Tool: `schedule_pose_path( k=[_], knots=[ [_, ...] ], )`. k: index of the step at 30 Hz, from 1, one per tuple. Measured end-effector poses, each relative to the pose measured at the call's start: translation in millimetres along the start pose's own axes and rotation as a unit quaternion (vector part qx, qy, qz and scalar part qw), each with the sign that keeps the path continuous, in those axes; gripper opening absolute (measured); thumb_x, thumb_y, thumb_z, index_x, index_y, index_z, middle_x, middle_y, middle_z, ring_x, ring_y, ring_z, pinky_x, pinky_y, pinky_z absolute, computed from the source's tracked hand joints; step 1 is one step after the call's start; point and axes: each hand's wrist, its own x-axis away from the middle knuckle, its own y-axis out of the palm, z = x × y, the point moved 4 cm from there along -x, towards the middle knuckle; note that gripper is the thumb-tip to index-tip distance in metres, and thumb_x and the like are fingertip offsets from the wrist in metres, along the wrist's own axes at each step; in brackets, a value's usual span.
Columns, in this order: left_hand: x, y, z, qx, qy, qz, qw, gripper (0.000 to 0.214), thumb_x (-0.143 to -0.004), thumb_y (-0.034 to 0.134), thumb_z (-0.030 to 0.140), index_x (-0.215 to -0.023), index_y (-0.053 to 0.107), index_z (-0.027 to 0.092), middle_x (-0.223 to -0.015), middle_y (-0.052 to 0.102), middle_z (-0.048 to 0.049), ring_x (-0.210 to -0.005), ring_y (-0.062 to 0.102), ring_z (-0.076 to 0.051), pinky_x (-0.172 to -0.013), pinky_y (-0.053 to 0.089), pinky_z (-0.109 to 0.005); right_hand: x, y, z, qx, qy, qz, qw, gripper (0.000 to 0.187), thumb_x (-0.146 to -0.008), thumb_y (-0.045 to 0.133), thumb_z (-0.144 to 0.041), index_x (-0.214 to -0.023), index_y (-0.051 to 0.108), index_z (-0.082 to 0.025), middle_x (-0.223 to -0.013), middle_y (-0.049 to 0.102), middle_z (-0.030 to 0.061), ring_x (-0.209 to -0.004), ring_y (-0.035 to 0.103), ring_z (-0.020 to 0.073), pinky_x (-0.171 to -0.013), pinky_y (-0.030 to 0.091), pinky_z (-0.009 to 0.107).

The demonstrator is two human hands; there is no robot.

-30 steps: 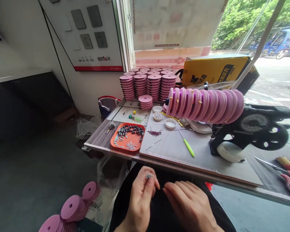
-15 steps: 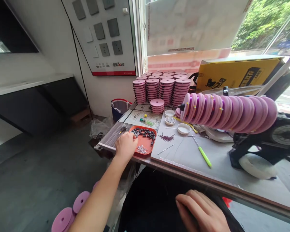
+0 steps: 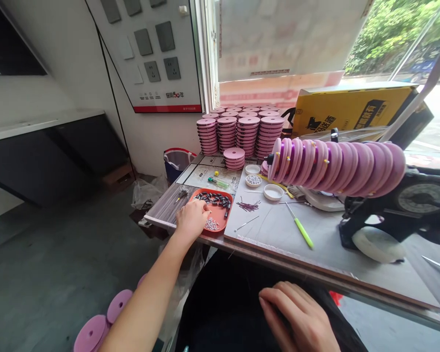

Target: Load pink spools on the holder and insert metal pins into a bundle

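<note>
My left hand (image 3: 192, 217) reaches over the left rim of an orange-red tray (image 3: 220, 221), its fingers closed and bent downward. What the fingertips pinch, if anything, is hidden. Inside the tray, a row of small black cylindrical parts (image 3: 217, 199) lies along the back, and a pile of tiny silvery pieces (image 3: 211, 224) sits in front. Over my dark-clothed lap (image 3: 220, 303), my right hand (image 3: 298, 315) hangs loosely curled with nothing visible in it. On the board beside the tray are dark thin strips (image 3: 248, 205), a thin metal tool (image 3: 247, 223) and a green-handled hook tool (image 3: 303, 232).
Pink discs fill a rod (image 3: 337, 166) on a black machine (image 3: 421, 195) at right. Stacked pink discs (image 3: 247, 129) stand at the back. Small white dishes (image 3: 273, 192), a yellow box (image 3: 352, 110), a green tube (image 3: 218, 183) and floor-level discs (image 3: 91, 333) surround the workplace.
The view has shifted slightly, so everything sits a little further left. My left hand remains at the tray, its fingers slightly nearer the silvery pieces. My right hand stays curled over my lap.
</note>
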Motion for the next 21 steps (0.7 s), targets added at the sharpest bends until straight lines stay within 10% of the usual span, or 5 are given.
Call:
schedule_pose_path(
  k=[16,21],
  knots=[
    [41,-11.1,0,0.229,-0.006,0.047,0.972,0.009,-0.074,0.061,0.024,-0.077,0.067,0.018,-0.075,0.071,-0.0044,-0.067,0.063,-0.019,-0.06,0.044,-0.026,6,-1,3,-0.007,0.021,0.024,0.999,0.009,-0.083,0.052,-0.008,-0.087,0.055,-0.015,-0.062,0.054,0.0012,-0.054,0.05,0.0108,-0.051,0.038,0.023],
    [98,25.2,21,0.623,-0.104,-0.12,0.766,0.029,-0.055,0.077,0.02,-0.08,0.064,0.016,-0.063,0.067,-0.0006,-0.054,0.056,-0.011,-0.048,0.039,-0.017,9,-3,-3,0.023,-0.024,0.061,0.998,0.01,-0.08,0.054,-0.006,-0.085,0.057,-0.013,-0.059,0.054,0.0005,-0.05,0.047,0.0098,-0.049,0.035,0.025]
  ],
)
